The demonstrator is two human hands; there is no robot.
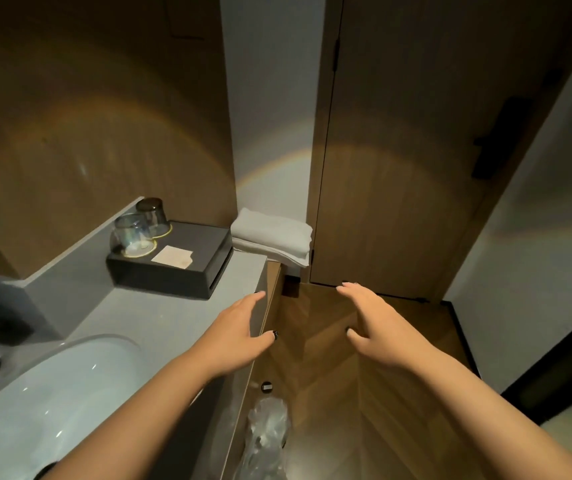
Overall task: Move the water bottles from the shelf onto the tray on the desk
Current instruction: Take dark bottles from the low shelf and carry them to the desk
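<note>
Reaching out over a grey counter [173, 317], I pass a white sink [70, 382], a black box [187, 265] bearing two upturned glasses [139, 226], and folded towels [274, 240]. My left hand [239, 334] and right hand [371, 323] hover apart, fingers straight, holding nothing. No bottles or tray show.

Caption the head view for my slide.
Both empty hands, left and right, reach past a counter toward a door.

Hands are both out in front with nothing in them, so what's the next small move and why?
Probably turn to look for the shelf. The left hand and right hand are open and hold nothing, and no water bottles show here, only a basin, upturned glasses and folded towels.
</note>
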